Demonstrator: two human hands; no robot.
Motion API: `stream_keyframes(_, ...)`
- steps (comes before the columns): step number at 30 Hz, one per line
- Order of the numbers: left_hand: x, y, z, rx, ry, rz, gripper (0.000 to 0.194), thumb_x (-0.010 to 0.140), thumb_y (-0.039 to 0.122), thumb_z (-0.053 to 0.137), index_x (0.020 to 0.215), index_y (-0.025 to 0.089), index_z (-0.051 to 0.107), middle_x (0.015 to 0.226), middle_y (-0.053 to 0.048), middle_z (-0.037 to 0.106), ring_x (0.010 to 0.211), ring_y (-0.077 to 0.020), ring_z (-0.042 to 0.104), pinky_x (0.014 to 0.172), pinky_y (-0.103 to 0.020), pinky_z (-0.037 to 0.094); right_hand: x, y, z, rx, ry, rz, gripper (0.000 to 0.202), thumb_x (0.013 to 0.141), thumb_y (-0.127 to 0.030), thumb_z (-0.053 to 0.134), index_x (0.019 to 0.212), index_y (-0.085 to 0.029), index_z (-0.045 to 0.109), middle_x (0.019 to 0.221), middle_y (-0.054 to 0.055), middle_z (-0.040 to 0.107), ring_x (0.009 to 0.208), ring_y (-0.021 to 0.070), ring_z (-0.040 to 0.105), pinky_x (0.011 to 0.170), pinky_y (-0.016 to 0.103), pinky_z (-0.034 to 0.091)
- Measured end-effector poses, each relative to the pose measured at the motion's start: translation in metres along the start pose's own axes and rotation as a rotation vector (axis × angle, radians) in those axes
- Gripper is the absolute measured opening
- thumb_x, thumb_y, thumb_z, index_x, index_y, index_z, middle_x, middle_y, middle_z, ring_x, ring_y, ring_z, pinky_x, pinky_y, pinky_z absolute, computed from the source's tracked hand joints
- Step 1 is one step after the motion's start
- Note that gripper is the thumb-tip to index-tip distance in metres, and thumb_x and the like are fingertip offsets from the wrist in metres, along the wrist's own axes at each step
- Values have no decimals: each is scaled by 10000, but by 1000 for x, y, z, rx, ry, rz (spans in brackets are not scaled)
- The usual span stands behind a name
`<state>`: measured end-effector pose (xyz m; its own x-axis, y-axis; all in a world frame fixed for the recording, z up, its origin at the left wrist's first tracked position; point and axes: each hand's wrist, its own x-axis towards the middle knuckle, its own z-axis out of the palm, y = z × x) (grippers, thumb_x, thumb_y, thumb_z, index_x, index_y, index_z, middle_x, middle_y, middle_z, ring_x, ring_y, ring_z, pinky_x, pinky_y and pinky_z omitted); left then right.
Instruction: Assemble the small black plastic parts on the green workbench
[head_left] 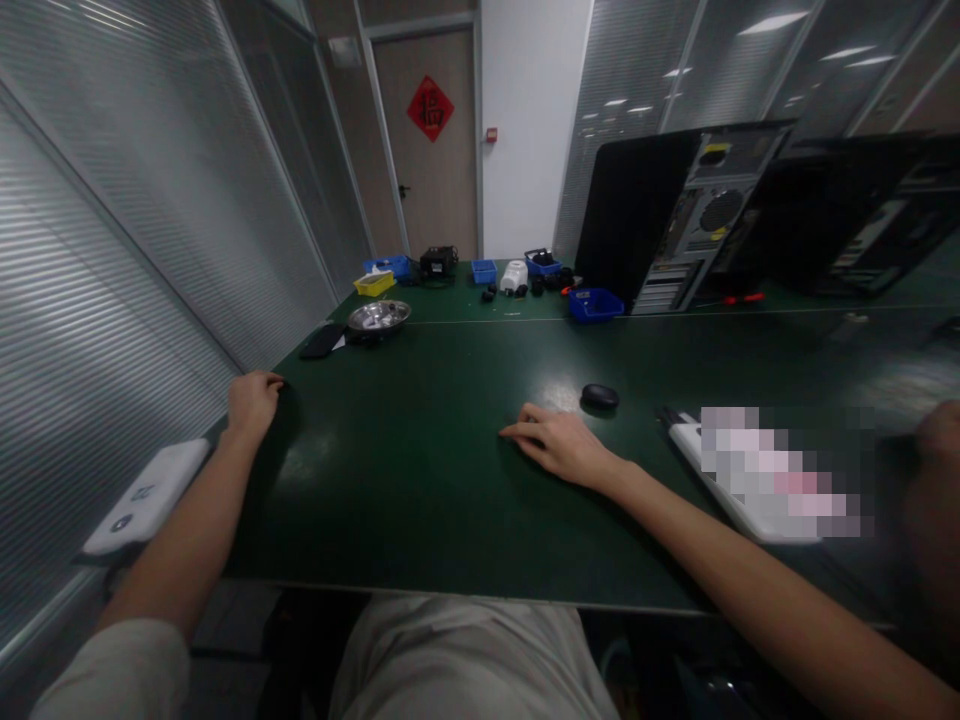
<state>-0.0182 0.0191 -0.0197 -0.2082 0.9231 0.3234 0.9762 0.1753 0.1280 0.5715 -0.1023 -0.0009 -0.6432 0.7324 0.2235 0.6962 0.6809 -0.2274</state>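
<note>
My left hand rests at the left edge of the green table, its fingers loosely bent and pointing right with nothing visible in them. Nearer the middle, my right hand lies on the tabletop, fingers apart and the index finger stretched to the left; it holds nothing. Just beyond its knuckles sits a black computer mouse, apart from the hand. A white flat object, partly covered by a pixelated patch, lies to the right of my right forearm.
A round metal dish with small items and a black flat object lie far left. Blue bins, a yellow tray and a white device stand at the back. A computer tower stands right. Another person's blurred hand shows at right.
</note>
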Motion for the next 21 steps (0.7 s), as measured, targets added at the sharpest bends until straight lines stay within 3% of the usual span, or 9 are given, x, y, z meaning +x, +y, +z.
stream_keyframes(10, -2, 2, -3, 57, -7, -45, 382, 988, 257, 487, 1153, 45, 758, 1042, -165, 721, 988, -282, 606, 954, -362, 435, 0, 3, 4, 1, 18, -5, 344, 1048, -302, 495, 1318, -306, 707, 1119, 50, 649, 801, 139, 624, 722, 268, 427)
stream_keyframes(21, -13, 9, -7, 130, 16, -68, 425, 1004, 289, 436, 1180, 49, 741, 1102, -203, 669, 1022, -320, 570, 916, -398, 440, 0, 2, 2, 12, 14, -6, 344, 1047, -302, 496, 1321, -302, 704, 1114, 54, 651, 789, 138, 625, 729, 273, 441)
